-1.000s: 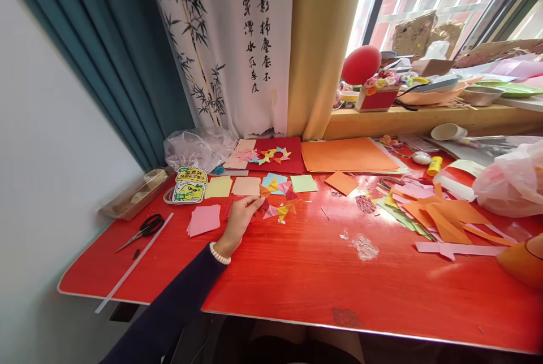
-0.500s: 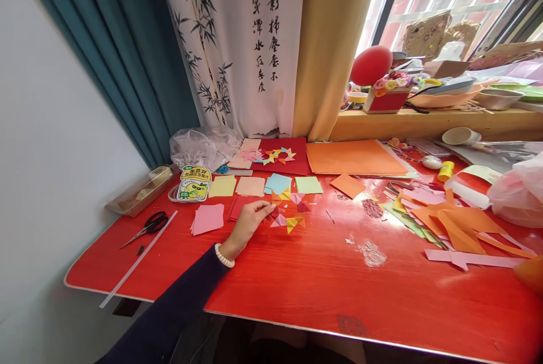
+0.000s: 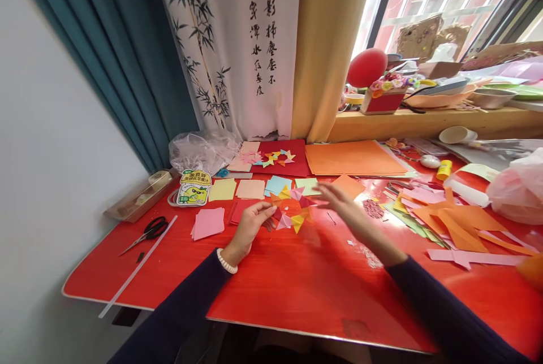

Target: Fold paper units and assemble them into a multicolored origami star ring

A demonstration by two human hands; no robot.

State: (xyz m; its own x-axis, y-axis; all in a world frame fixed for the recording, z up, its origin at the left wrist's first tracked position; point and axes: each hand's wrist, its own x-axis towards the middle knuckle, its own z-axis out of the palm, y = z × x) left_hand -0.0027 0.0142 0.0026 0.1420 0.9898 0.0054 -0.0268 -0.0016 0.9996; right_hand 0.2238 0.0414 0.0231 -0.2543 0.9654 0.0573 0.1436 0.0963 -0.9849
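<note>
Between the thumb and fingers of my left hand [image 3: 250, 229] is the left side of a folded-paper star ring [image 3: 298, 221] in orange, yellow, pink and red. The ring is held up over the table. My right hand [image 3: 345, 211], a little blurred, hovers just right of the ring with its fingers stretched out and nothing in them. Behind the ring lie small square paper stacks: yellow [image 3: 222, 189], peach [image 3: 250, 189], blue [image 3: 278, 185] and green [image 3: 306, 185]. Pink squares [image 3: 208, 223] and partly covered red squares [image 3: 241, 211] lie left of the ring.
Black-handled scissors [image 3: 147, 232] and a pale strip [image 3: 136, 271] lie at the left. Large orange sheets [image 3: 355, 159] and smaller finished paper rings [image 3: 278, 157] are at the back. Paper scraps [image 3: 458, 222] and a yellow glue stick [image 3: 443, 170] cover the right side.
My right hand has come into view from the right and reached up beside the ring. My left hand still holds the ring, now slightly farther right and turned a little.
</note>
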